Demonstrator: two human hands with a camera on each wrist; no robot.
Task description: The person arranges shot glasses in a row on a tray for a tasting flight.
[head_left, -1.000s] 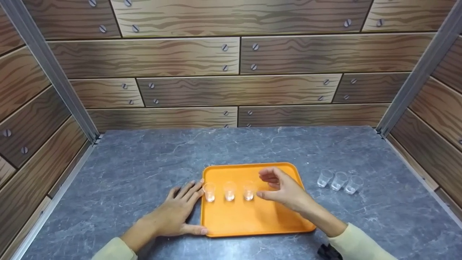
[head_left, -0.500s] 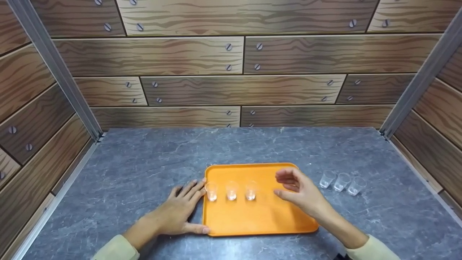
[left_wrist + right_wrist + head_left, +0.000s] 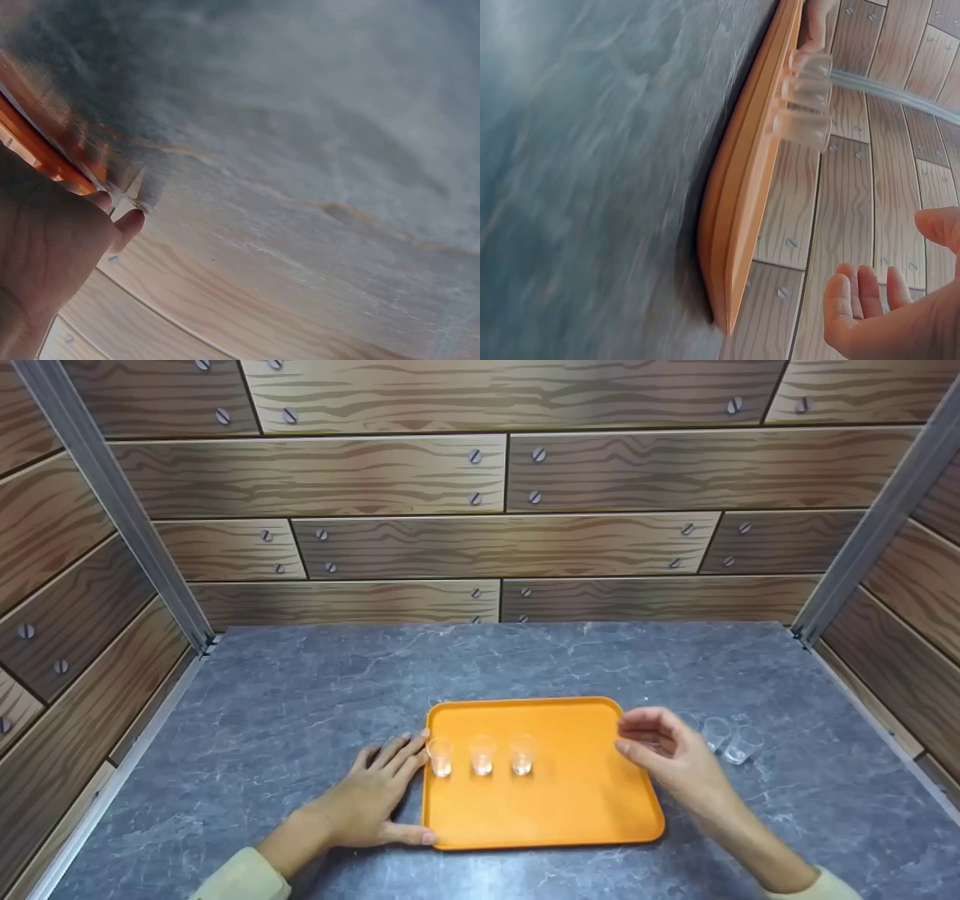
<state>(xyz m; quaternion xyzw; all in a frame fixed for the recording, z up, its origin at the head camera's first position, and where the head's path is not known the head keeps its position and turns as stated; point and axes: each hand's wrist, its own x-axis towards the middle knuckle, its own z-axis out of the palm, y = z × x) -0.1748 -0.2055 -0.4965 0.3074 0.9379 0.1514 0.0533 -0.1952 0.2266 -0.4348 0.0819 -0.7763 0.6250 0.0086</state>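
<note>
An orange tray (image 3: 570,802) lies on the grey table, with three clear cups in a row on its left half: a left cup (image 3: 441,759), a middle one (image 3: 482,757) and a right one (image 3: 522,757). My left hand (image 3: 367,802) rests at the tray's left edge, fingers spread and thumb touching the near left corner. Over the tray's right edge hovers my right hand (image 3: 686,765), fingers loosely bent, holding nothing. In the right wrist view that hand (image 3: 900,307) is empty beside the tray (image 3: 739,210). The left wrist view shows the left hand (image 3: 60,232) against the tray's edge (image 3: 45,150).
Right of the tray stand more clear cups, among them one (image 3: 742,745) at the far end and one (image 3: 715,733) beside it; the right hand partly hides this group. Wood-patterned walls (image 3: 375,472) and metal corner posts enclose the table (image 3: 315,675).
My right hand has moved right, from beside the cups on the tray to the tray's right edge, now partly covering the cups beyond. My left hand has stayed in place.
</note>
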